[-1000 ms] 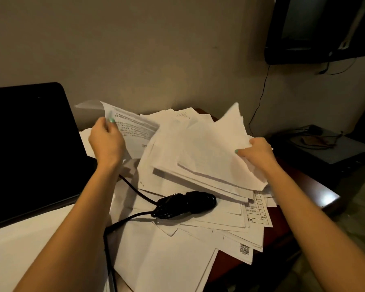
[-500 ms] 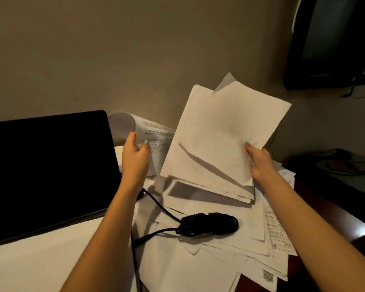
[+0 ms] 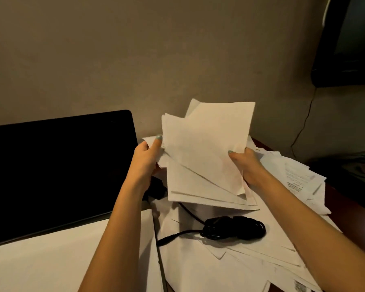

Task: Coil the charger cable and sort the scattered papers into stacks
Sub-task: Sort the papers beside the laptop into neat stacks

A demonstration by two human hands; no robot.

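While the charger cable [image 3: 234, 227] lies gathered into a bundle on loose sheets near the middle of the desk [image 3: 350, 207], with one lead trailing left toward the laptop [image 3: 57, 165], the paper sorting appears to be at an early stage. The coiling step looks largely done. Many scattered papers [image 3: 219, 266] lie overlapped and askew from the front edge to the right edge of the desk, and no squared stack is visible. A sheaf of sheets [image 3: 204, 157] is held upright above the far edge, fanned at its lower corner and not yet aligned. The left hand [image 3: 148, 154] grips the sheaf's left edge, thumb raised along the front face. The right hand [image 3: 244, 163] grips the right edge lower down, thumb pressed on the front sheet. Both forearms reach forward over the desk.
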